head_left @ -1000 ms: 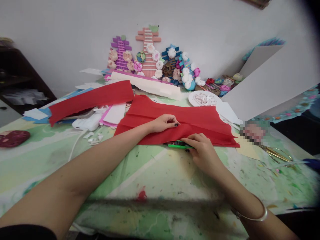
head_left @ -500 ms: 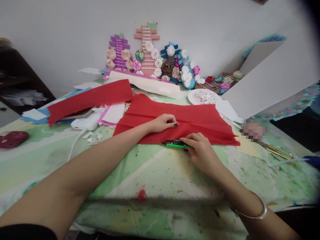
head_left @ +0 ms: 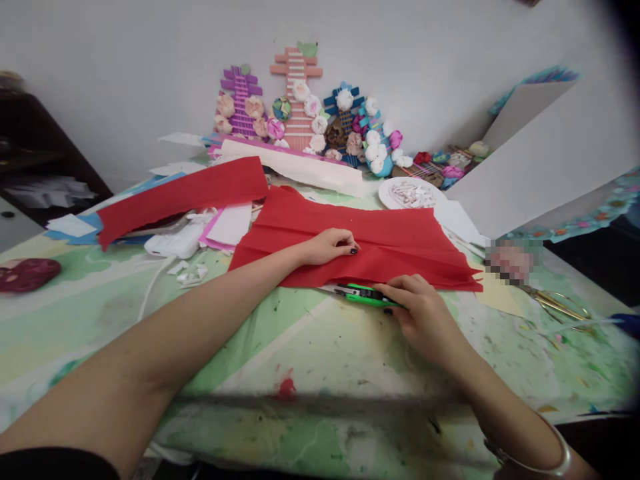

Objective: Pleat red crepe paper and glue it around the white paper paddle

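Left hand (head_left: 333, 245): rests on the wide sheet of red crepe paper (head_left: 400, 240), near its middle; fingers bent and pressing down, gripping nothing.
Right hand (head_left: 425, 313): fingers closed around the green plastic utility knife (head_left: 363, 293), which lies low against the sheet's near edge.
Sheet position: spread flat on the paint-stained green table (head_left: 300, 347), with lengthwise creases and its near edge layered.
Handling (judged): the paper is light, soft and easily torn, and likely to shift unless pinned flat. It is best held by a flat palm close to the knife, not pinched at a corner.
Knife (judged): stiff and light, taken by the handle.
Around: a long strip of red paper (head_left: 185, 193) to the left, a white round plate (head_left: 413, 193) behind, and gold scissors (head_left: 550, 307) well apart to the right.
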The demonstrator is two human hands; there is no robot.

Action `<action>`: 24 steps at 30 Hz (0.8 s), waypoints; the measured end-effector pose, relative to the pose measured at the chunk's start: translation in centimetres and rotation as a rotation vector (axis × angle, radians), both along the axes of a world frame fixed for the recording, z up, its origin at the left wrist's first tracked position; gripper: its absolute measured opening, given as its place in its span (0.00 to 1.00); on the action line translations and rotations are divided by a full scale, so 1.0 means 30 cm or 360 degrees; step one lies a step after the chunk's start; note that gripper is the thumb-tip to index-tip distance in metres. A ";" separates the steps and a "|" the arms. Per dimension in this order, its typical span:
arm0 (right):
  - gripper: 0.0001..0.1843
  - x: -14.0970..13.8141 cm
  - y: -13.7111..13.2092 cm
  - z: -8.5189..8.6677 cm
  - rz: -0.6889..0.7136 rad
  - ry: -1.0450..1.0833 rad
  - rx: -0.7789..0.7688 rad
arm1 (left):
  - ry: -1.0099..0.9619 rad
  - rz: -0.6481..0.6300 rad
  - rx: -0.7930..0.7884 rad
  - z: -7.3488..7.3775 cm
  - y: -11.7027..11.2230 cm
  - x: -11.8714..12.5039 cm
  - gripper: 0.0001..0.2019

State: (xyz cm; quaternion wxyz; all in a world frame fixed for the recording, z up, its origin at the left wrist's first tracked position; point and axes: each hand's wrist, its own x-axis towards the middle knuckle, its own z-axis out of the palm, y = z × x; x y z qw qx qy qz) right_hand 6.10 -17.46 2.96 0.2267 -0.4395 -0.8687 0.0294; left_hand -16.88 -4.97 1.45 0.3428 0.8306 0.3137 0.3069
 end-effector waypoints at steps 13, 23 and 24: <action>0.26 0.001 0.013 0.012 -0.0046 -0.0004 -0.0084 | -0.0118 -0.0012 -0.0110 -0.003 0.003 0.004 0.08; 0.25 -0.071 0.028 0.017 0.0000 -0.0002 -0.0163 | -0.0110 -0.0003 -0.0120 0.003 -0.002 0.007 0.08; 0.25 -0.078 0.028 0.019 -0.0003 -0.0013 -0.0173 | -0.0096 0.0004 -0.0108 0.002 -0.002 0.007 0.08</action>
